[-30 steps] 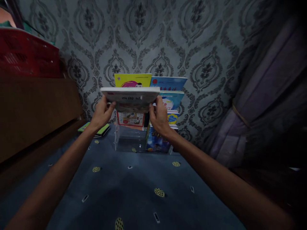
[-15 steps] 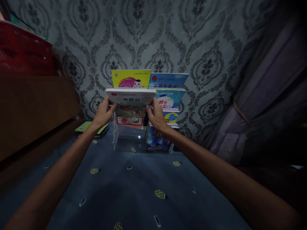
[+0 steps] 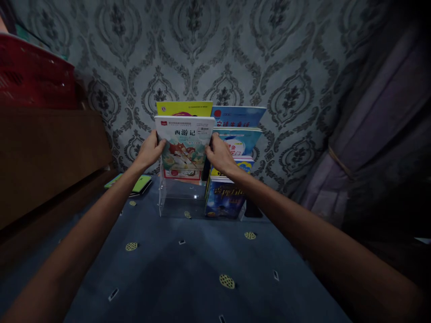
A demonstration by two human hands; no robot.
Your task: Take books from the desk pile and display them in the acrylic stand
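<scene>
Between my two hands is a white-topped book [image 3: 183,146] with a picture cover, held near upright in front of a yellow book [image 3: 185,107]. My left hand [image 3: 150,150] pinches its left edge, thumb on the front. The right edge is gripped by my right hand [image 3: 220,154]. Below it, a red-bordered book [image 3: 182,174] shows in a clear acrylic rack [image 3: 180,193]. In the rack's right column stand a blue book [image 3: 240,114], a light-blue book [image 3: 249,139], a blue-and-yellow book [image 3: 248,166] and dark-blue books [image 3: 224,199].
Green-covered books [image 3: 141,183] lie flat on the patterned blue cloth [image 3: 161,269] left of the rack. A brown wooden cabinet [image 3: 50,152] bearing a red basket [image 3: 37,74] stands at the left. A dark object [image 3: 253,209] lies right of the rack. A tied curtain [image 3: 323,179] hangs at the right.
The white-topped book has tipped from leaning toward me to more upright, its cover now showing more fully. Both hands have stayed on its edges, and it covers more of the yellow book.
</scene>
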